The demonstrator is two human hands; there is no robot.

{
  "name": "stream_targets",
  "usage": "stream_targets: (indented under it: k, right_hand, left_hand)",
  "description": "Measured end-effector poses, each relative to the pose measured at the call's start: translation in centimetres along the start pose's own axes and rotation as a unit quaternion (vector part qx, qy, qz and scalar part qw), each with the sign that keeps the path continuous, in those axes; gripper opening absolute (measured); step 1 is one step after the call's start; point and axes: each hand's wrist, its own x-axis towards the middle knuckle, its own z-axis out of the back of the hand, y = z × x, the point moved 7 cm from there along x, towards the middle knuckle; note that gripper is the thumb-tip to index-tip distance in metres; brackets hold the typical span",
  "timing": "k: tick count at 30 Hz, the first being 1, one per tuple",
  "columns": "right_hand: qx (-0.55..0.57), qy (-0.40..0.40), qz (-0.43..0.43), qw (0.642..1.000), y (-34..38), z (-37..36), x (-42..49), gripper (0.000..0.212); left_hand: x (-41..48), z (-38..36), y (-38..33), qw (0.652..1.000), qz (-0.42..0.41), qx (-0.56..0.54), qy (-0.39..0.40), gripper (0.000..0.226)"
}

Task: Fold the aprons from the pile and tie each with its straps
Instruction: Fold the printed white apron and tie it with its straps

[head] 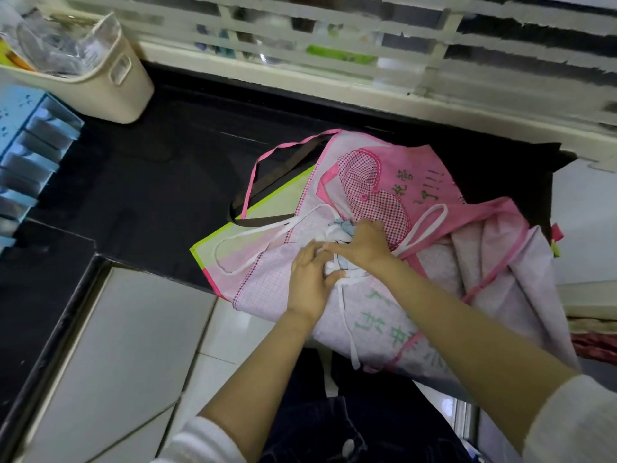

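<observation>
Head view: a pale checked apron [374, 315] with green lettering was seen folded on top of the pile at the right part of the black worktop [160, 168], its near end draped over the front edge toward the person. Its long axis was judged to run slantwise, from far-left to near-right.

Both hands were met over its middle. The left hand [309, 279] was set on the near-left side, its grip narrow, thumb and fingers pinched on the white strap [330, 267] at what was taken for a half-made knot. The right hand [362, 243] was laid in from the far-right side, its grip likewise closed on the same strap at the crossing, with the fingertips of the two hands touching.

The strap's slack was spread across the apron's long axis: one loop lay out to the left over a lime-edged bag [267, 212], another to the right over a pink apron [434, 182] with a checked heart pocket. A free tail hung down toward the front edge, nearer the left hand.

Tightening was judged to be the step in hand. For that, the ends would have to be drawn apart sideways, each toward the loop on its own hand's side, so that the fold is cinched across its narrow way.

A cream basket [127, 95] stood well apart at the far-left corner.
</observation>
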Motion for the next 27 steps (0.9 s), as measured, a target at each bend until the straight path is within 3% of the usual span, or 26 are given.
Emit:
stream_targets:
  k: [4, 9, 16, 19, 27]
  right_hand:
    - [-0.066, -0.006, 0.030, 0.997, 0.6, 0.9, -0.2, 0.065]
    - [-0.029, 0.053, 0.041, 0.997, 0.6, 0.5, -0.1, 0.060]
    - [-0.012, 0.049, 0.075, 0.996, 0.4, 1.8, -0.3, 0.029]
    - [0.009, 0.029, 0.102, 0.994, 0.2, 2.2, -0.8, 0.039]
    - [0.110, -0.027, 0.119, 0.986, 0.0, 3.8, -1.8, 0.044]
  left_hand:
    - [-0.8, 0.5, -0.3, 0.998, 0.025, 0.033, -0.052, 0.024]
    - [-1.0, 0.9, -0.4, 0.993, 0.046, 0.102, -0.044, 0.023]
    - [-2.1, 1.1, -0.4, 0.996, 0.041, 0.008, -0.079, 0.012]
    - [-2.7, 1.7, -0.7, 0.995, 0.006, 0.014, -0.100, 0.012]
    - [-4.0, 3.5, -3.7, 0.955, -0.073, 0.204, -0.204, 0.013]
